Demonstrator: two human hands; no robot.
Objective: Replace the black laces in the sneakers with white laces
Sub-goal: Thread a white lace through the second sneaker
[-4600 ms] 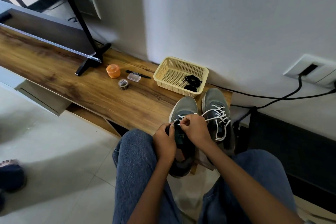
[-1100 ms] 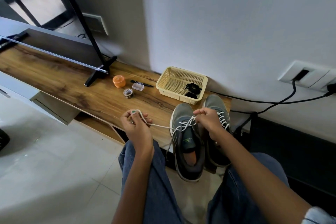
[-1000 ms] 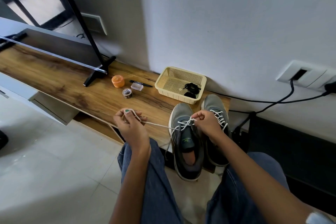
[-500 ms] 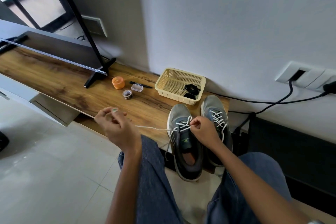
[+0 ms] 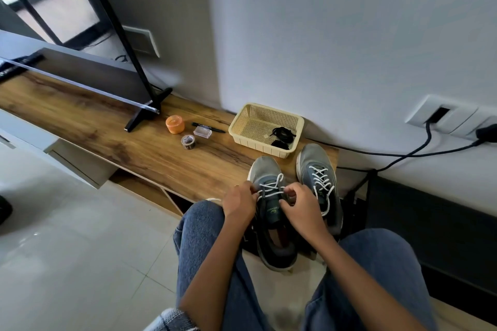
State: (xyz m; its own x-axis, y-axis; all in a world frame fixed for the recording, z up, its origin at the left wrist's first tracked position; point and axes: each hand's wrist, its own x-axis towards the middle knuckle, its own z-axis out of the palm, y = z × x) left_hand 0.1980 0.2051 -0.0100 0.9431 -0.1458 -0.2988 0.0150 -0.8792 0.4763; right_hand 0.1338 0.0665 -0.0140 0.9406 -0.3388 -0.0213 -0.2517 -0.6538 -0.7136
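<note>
Where the wooden bench (image 5: 129, 148) ends at its right corner, two grey sneakers sit side by side with heels hanging past the front edge, between the person's denim-clad knees. Bare wood stretches well to the left of them; pale floor tiles (image 5: 67, 263) lie open below the bench.

Both hands work at the left sneaker (image 5: 271, 212). Left hand (image 5: 239, 203) curls its fingers on the white lace (image 5: 271, 185) at the shoe's left side; right hand (image 5: 301, 203) pinches the same lace at the right side, beside the tongue. That lace crosses the upper eyelets. The right sneaker (image 5: 318, 183) already carries a second white lace (image 5: 321, 180) in criss-cross rows, one end trailing down its side.

Just behind the toes stands one cream plastic mesh basket (image 5: 242, 129), rectangular, holding bundled black laces (image 5: 282, 136); how many I cannot tell. Further left lie one orange round tub (image 5: 175, 123), one small tape roll (image 5: 188, 141), one clear little box (image 5: 202, 132) and one black pen (image 5: 208, 125).
</note>
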